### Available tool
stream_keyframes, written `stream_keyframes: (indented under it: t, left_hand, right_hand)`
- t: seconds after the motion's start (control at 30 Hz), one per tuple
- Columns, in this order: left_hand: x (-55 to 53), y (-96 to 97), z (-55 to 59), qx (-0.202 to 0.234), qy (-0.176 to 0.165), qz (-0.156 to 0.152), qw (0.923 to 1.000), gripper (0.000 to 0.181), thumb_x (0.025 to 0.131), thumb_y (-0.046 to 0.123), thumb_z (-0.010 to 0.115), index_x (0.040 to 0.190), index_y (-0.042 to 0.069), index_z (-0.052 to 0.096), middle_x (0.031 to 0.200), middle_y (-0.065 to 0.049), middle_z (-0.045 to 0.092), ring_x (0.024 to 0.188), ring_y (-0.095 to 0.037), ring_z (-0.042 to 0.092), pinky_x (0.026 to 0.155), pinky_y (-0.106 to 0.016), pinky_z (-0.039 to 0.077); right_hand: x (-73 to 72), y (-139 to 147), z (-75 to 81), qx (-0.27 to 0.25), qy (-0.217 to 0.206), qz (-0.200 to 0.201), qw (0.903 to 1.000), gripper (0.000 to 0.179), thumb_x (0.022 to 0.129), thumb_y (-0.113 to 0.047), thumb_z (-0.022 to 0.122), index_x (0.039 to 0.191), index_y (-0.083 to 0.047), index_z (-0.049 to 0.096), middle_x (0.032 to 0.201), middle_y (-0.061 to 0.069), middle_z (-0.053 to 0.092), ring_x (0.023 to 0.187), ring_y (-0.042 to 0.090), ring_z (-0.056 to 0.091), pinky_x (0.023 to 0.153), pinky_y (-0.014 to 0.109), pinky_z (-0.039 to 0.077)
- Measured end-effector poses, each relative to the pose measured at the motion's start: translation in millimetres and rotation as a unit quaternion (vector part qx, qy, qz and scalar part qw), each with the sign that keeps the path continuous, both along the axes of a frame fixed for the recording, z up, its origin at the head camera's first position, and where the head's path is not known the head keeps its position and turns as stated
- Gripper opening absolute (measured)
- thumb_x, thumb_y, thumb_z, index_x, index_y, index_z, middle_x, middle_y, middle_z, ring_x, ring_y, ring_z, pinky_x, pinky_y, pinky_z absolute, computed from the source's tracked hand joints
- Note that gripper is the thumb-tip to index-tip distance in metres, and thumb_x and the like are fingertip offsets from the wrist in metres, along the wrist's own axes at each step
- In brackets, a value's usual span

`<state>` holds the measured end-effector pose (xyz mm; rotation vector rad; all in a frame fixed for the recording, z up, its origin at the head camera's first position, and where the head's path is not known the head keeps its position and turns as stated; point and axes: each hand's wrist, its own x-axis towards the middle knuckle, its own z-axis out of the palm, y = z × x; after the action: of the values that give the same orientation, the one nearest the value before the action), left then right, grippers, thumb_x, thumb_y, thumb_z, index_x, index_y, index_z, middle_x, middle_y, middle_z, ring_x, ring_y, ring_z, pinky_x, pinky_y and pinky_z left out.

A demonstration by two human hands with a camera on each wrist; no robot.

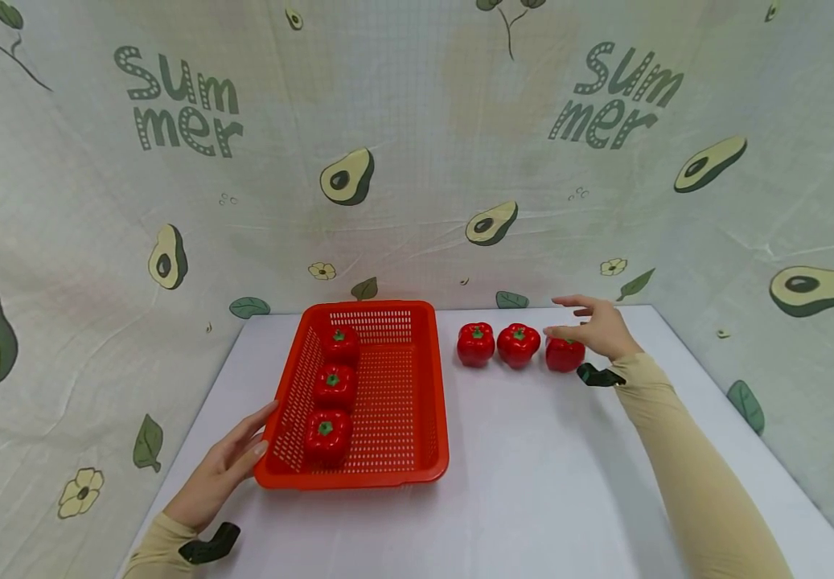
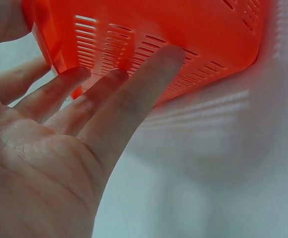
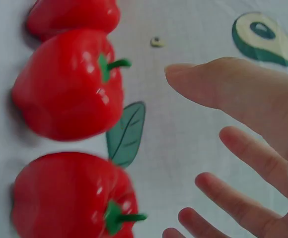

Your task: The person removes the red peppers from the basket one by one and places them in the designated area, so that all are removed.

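Note:
My left hand point(image 1: 219, 474) holds the near left side of a red plastic basket point(image 1: 431, 402). In the left wrist view its thumb sits at the basket's rim and its long fingers point(image 2: 134, 99) lie along the slotted outer wall. Three red bell peppers with green stems stand in a column along the basket's left side, the nearest pepper point(image 1: 327, 437) closest to me. My right hand point(image 1: 600, 328) hovers at the rightmost bell pepper point(image 1: 564, 355), thumb and fingers spread apart. In the right wrist view nothing lies between them, and bell peppers point(image 3: 69, 84) are beside the hand.
Two more bell peppers, a left one point(image 1: 475, 344) and a middle one point(image 1: 518, 345), stand in the row right of the basket. The white table point(image 1: 518, 482) ends at a hanging cloth point(image 1: 417, 161) printed with avocados, which rises behind and at both sides.

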<state>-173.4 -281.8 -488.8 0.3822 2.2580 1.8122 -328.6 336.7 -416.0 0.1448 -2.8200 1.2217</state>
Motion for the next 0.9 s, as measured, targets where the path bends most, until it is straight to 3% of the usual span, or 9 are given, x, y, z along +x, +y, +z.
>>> stream_keyframes:
  t: [0.2,0.4,0.67,0.9]
  left_hand:
    - [0.0,1.3,1.6,0.0,-0.002,0.005,1.0,0.057,0.106,0.016,0.048,0.158,0.027,0.027,0.164,-0.008,0.019,0.131,0.001,0.045,0.092,-0.033,0.053]
    - [-0.2,2.9,2.4,0.003,-0.001,0.006,1.0,0.057,0.106,0.016,0.049,0.158,0.025,0.027,0.163,-0.009,0.02,0.131,-0.003,0.046,0.092,-0.034,0.053]
    - [0.7,1.3,1.6,0.01,0.005,0.0,0.9999,0.057,0.106,0.014,0.047,0.158,0.023,0.026,0.163,-0.011,0.021,0.13,-0.002,0.048,0.092,-0.032,0.053]
    - [1.0,0.9,0.3,0.011,0.013,-0.003,0.9998,0.056,0.106,0.014,0.047,0.158,0.022,0.026,0.163,-0.011,0.021,0.131,-0.002,0.047,0.092,-0.032,0.052]
  right_hand:
    - [1.4,-23.0,19.2,-0.006,0.027,-0.003,0.9996,0.069,0.082,-0.037,0.083,0.141,-0.015,0.055,0.147,0.016,0.045,0.129,0.045,0.041,0.092,0.061,0.048]
    - [-0.7,-47.1,34.5,-0.038,0.042,0.029,0.9979,0.068,0.081,-0.037,0.084,0.14,-0.017,0.057,0.145,0.011,0.048,0.127,0.041,0.046,0.092,0.058,0.05]
    - [-11.7,-83.1,44.5,-0.101,0.05,0.096,0.989,0.067,0.08,-0.028,0.086,0.139,-0.017,0.057,0.138,0.008,0.056,0.123,0.033,0.052,0.093,0.053,0.05]
    - [-20.0,-116.6,46.6,-0.098,0.063,0.128,0.985,0.064,0.079,-0.031,0.086,0.136,-0.02,0.06,0.131,0.004,0.061,0.115,0.029,0.057,0.092,0.048,0.052]
